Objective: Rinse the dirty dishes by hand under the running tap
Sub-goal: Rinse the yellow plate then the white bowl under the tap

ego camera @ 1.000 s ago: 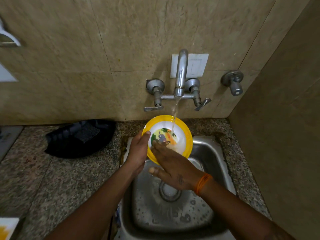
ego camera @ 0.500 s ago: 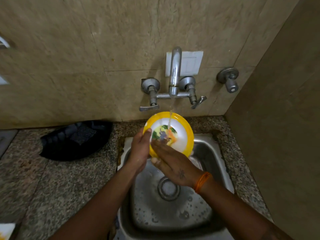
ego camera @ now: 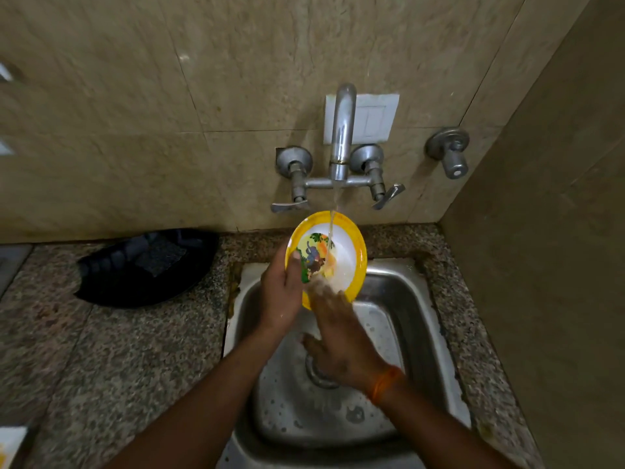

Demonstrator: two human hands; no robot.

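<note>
Yellow-rimmed plate (ego camera: 341, 252) tilts under the tap (ego camera: 342, 137) over the sink's (ego camera: 416, 299) back edge, my left hand (ego camera: 282, 292) gripping its rim. My right hand (ego camera: 338, 336), flat and open with nothing in it, has slid lower across the plate since a moment ago.

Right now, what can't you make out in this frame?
- Right hand: its fingers are motion-blurred where they meet the plate, so whether they touch it is unclear.
- Plate's back and lower-left rim: hidden by the left hand holding it.
- Sink drain: mostly covered by the right hand.
- Black item on the counter: too dark to identify.
- White object at bottom left: cut off by the frame edge.
</note>
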